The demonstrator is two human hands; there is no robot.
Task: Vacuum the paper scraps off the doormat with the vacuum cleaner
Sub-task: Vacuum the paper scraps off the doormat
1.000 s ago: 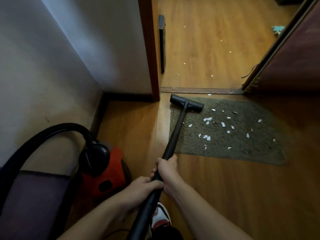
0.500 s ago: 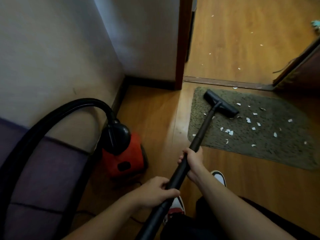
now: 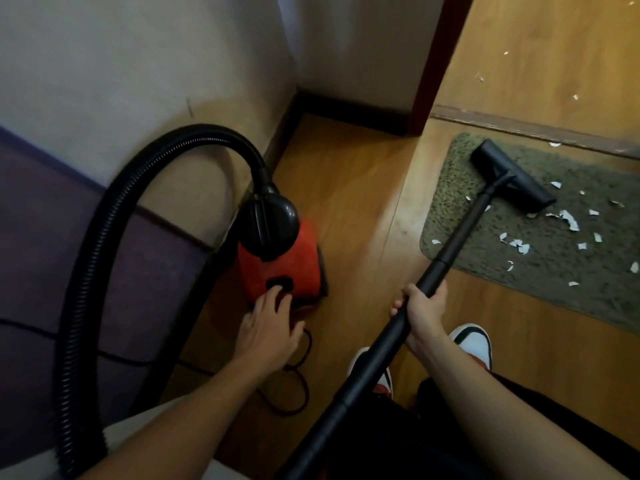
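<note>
Warm wooden flooring (image 3: 349,188) ran from the near edge out to a doorway at the far right, with pale walls meeting in a corner at the far middle and a dark baseboard along their foot. On the right lay the doormat (image 3: 568,271), a greenish, coarse rectangle just short of the threshold strip. White paper scraps (image 3: 569,220) were strewn over its right half, and a few more specks dotted the floor beyond the doorway.

At the left of the floor, close to the wall, stood the vacuum cleaner (image 3: 280,261), a small red body with a black dome on top. A ribbed black hose (image 3: 104,223) arched up from the dome, curved left and dropped to the near left corner. A thin dark cord (image 3: 301,375) looped on the floor near the machine.

The left hand (image 3: 268,329) reached to the near side of the red body, its fingers extended and holding nothing, the fingertips at a dark button-like recess there. The right hand (image 3: 420,308) was clenched around the black wand (image 3: 460,230), which slanted up and right to the floor nozzle (image 3: 512,178). That nozzle rested on the far left part of the mat, its right end just beside the nearest scraps.

Two white and red shoes (image 3: 474,342) showed near the bottom, beneath the wand and the right forearm.
</note>
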